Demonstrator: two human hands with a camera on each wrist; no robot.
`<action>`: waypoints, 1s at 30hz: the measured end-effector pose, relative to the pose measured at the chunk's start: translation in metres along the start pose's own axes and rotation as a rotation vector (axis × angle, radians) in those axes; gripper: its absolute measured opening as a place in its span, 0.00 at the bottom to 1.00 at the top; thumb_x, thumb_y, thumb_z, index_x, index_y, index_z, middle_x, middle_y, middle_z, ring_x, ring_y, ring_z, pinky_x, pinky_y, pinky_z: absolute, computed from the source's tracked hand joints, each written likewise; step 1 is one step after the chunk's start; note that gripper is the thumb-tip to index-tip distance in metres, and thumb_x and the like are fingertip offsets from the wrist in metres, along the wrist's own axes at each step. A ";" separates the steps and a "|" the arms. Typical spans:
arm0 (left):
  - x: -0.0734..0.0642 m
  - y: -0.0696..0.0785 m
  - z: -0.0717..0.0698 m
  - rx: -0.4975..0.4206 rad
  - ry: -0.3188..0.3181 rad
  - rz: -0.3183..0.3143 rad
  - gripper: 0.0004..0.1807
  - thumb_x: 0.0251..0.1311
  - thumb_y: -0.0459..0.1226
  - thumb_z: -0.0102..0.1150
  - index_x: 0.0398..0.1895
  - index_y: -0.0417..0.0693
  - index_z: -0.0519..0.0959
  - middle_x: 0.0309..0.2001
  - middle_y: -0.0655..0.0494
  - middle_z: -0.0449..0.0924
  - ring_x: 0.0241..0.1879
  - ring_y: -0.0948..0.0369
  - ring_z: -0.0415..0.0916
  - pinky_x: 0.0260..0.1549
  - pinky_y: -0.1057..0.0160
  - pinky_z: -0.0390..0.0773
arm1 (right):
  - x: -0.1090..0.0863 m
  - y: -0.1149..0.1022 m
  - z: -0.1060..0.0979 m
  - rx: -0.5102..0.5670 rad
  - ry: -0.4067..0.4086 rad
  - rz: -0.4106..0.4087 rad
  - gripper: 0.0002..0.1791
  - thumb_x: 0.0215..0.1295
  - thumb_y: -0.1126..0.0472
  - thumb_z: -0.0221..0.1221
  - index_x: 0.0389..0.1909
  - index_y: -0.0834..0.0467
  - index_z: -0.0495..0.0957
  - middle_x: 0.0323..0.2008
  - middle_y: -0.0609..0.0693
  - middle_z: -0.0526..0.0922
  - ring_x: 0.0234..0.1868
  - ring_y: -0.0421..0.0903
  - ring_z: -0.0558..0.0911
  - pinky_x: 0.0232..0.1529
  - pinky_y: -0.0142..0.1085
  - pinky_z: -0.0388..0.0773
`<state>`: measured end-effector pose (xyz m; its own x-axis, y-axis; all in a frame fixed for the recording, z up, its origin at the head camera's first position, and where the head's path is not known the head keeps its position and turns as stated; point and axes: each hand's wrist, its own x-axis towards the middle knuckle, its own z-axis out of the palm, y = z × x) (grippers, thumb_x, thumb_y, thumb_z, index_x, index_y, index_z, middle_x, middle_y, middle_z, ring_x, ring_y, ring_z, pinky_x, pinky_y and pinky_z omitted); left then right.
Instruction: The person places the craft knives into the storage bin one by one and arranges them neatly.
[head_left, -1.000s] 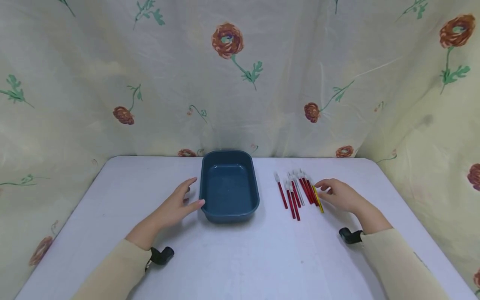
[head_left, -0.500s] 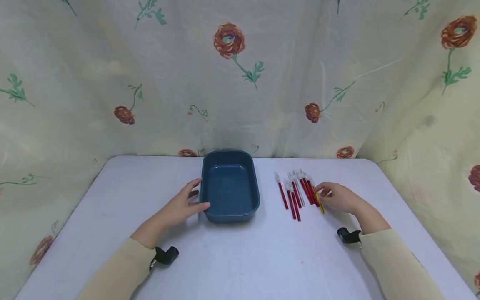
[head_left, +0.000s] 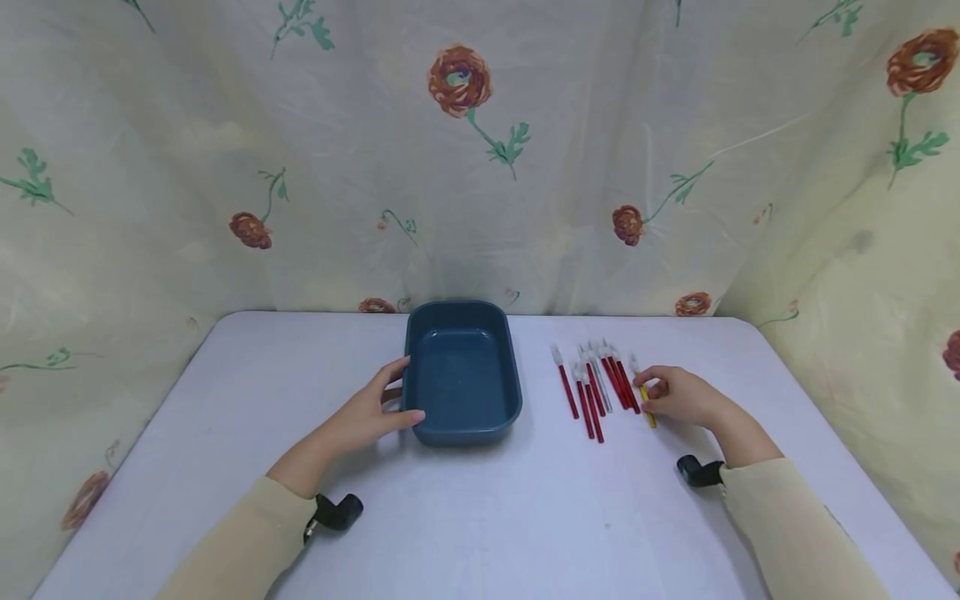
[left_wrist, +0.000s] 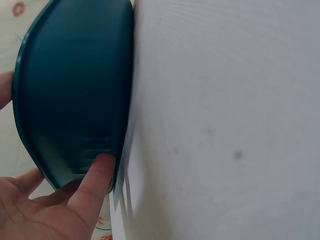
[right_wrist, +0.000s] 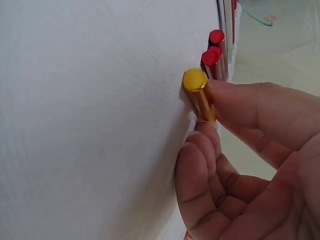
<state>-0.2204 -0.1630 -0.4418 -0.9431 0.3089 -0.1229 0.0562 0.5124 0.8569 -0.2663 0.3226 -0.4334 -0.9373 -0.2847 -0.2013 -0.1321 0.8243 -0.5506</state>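
A dark blue rectangular bin [head_left: 461, 383] stands on the table's middle, its floor bare. My left hand [head_left: 365, 417] touches its near left corner, fingers spread along the left side and thumb at the near edge. From the left wrist view, one extended digit lies against the bin's outer wall [left_wrist: 75, 90]. My right hand [head_left: 678, 396] pinches a yellow pen-like stick [right_wrist: 195, 80] with a whitish tip between thumb and fingertips. To its left lie several similar red sticks [head_left: 569, 392] with whitish tips, and a silver one [head_left: 604, 392] among them.
A white cover lies over the table [head_left: 480, 517]. Behind it and at the sides hangs a pale curtain [head_left: 337, 150] printed with brown flowers. Each wrist wears a small black camera [head_left: 337, 512]. The red sticks' round ends [right_wrist: 216, 36] show close beside the yellow stick.
My left hand has moved right, from beside the bin to contact with its corner. My right hand has closed on the yellow stick and drawn it slightly right, away from the red ones.
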 end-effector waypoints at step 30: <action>-0.001 -0.001 0.000 -0.061 -0.026 -0.045 0.54 0.62 0.45 0.69 0.82 0.58 0.42 0.79 0.42 0.44 0.75 0.40 0.53 0.65 0.39 0.64 | -0.012 -0.034 -0.018 0.341 -0.016 0.018 0.27 0.67 0.64 0.59 0.66 0.66 0.70 0.46 0.62 0.80 0.40 0.49 0.80 0.46 0.37 0.81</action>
<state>-0.2196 -0.1634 -0.4425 -0.9352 0.3082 -0.1743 -0.0068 0.4763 0.8792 -0.2566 0.3063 -0.3978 -0.9330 -0.2814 -0.2241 0.0021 0.6187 -0.7856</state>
